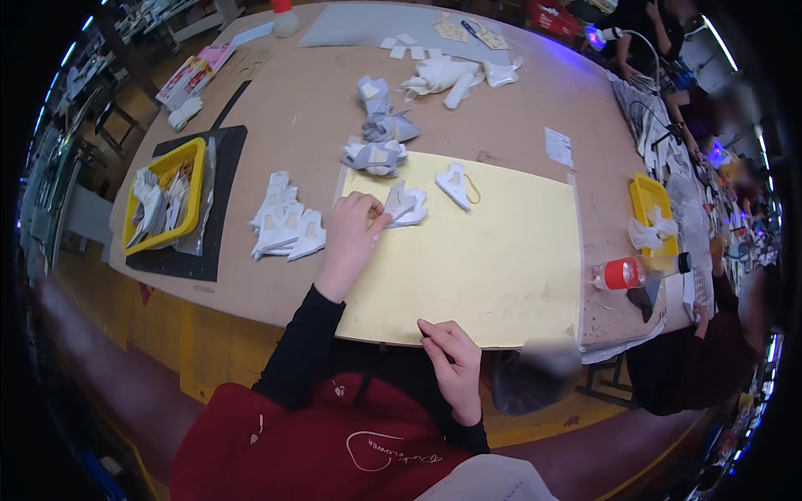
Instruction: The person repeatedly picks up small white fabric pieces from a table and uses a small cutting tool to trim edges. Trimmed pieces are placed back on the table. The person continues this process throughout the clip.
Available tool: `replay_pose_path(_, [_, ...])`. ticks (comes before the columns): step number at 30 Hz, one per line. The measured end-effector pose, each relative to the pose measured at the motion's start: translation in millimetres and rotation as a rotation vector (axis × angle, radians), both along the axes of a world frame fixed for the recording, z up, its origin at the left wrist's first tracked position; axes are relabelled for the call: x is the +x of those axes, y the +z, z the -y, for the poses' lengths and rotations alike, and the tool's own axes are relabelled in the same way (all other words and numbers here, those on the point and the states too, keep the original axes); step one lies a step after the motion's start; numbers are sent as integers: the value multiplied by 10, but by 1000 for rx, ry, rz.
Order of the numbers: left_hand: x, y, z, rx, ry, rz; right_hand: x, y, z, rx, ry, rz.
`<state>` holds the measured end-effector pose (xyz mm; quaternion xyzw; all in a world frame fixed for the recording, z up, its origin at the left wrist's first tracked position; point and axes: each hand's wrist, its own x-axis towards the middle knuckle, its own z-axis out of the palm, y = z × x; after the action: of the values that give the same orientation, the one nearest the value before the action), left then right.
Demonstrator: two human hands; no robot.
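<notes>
A flat, matte pale-yellow rectangular cutting mat (484, 267) is laid on a brown board surface (301, 108). A small white-and-grey cut fabric piece with angular, notched edges (407, 204) lies at the mat's upper left and is pressed by the fingertips of the left hand (351, 238), fingers curled and partly closed over its edge. The right hand (455, 367) is rested at the mat's near edge, loosely curled; whether anything is held cannot be told. A fanned pile of similar white fabric pieces (286, 221) sits just left of the mat. A yellow plastic bin (194, 159) is placed farther left.
</notes>
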<state>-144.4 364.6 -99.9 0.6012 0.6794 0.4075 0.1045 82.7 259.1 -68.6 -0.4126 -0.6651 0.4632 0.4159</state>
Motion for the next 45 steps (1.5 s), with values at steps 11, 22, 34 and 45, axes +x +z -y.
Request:
replay_pose_path(11, [556,319,745,-374,-429,1266,-19,102,-222,223,-139,146])
replay_pose_path(22, [446,302,846,-374,-437,1131,-6,33,-171,204,-132,160])
replay_pose_path(34, [447,297,882,-243,-447,1044,2,45,-165,154,-100,129])
replay_pose_path(45, [443,329,899,-201,-456,982,-70,-28,-103,195,-153,106])
